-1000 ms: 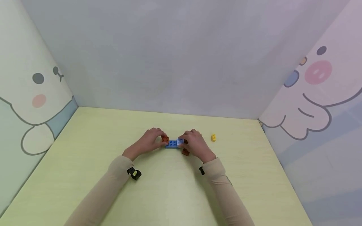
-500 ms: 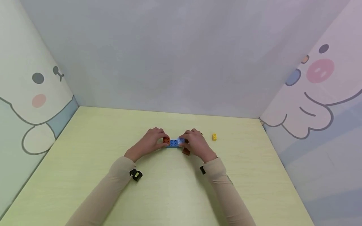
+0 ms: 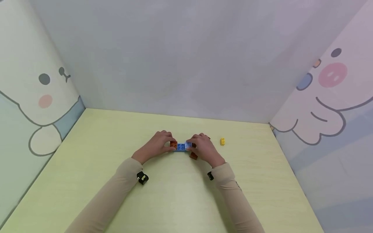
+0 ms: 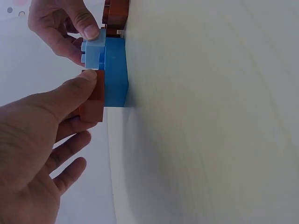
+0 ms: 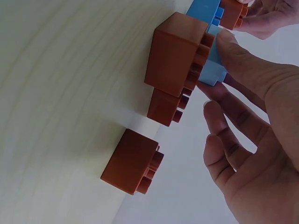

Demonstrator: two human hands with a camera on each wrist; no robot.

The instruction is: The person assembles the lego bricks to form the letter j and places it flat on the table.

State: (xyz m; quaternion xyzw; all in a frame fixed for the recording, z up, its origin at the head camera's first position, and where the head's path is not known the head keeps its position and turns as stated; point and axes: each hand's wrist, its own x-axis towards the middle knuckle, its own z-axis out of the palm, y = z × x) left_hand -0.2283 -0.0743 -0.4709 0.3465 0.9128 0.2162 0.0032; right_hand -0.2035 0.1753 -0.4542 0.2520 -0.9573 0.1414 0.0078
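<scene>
From my head view, my left hand [image 3: 153, 147] pinched the orange brick [image 3: 173, 145] and my right hand [image 3: 206, 149] the pale blue brick [image 3: 187, 145], over either end of the long blue brick [image 3: 181, 147]. Left wrist view: it seemed light, stiff plastic, best gripped by opposite sides. Right wrist view: brown bricks [image 5: 173, 58] crowded close.

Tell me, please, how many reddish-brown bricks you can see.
4: a held brick in the left hand; then, by the right hand, a near brick, a partly hidden brick just beyond it, and a farther brick set apart. More may be hidden.
</scene>
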